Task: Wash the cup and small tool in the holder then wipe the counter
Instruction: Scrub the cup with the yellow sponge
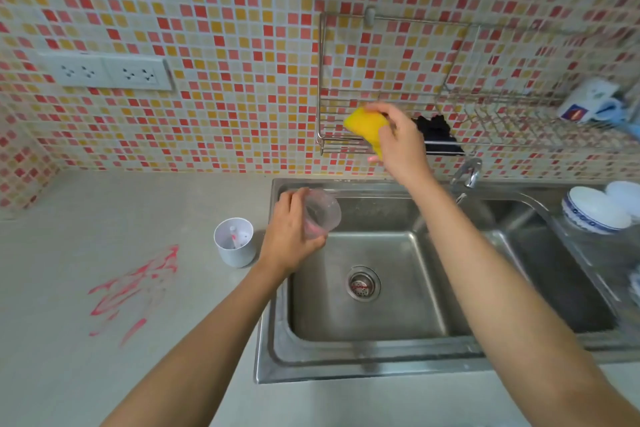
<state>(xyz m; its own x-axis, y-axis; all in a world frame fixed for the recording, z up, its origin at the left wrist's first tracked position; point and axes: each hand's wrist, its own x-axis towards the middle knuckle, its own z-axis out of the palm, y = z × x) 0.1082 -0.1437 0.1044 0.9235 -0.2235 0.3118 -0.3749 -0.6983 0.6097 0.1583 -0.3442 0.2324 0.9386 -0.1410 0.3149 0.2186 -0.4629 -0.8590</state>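
My left hand [291, 229] grips a clear plastic cup [322, 213], tilted on its side over the left rim of the steel sink [381, 354]. Up at the wire wall rack [391, 94], my right hand [398, 139] holds a yellow sponge [363, 126]. A white round holder [235, 243] stands on the counter just left of the sink, with a small white and red tool [234, 236] inside it. Red smears [135, 291] mark the grey counter [104, 218] left of the holder.
A black cloth [438, 135] lies in the rack beside the sponge. The tap [467, 173] runs a thin stream into the sink. Bowls [595, 208] sit upside down at the right, mugs [588, 104] rest on the rack's far end. A double wall socket [107, 72] is at the left.
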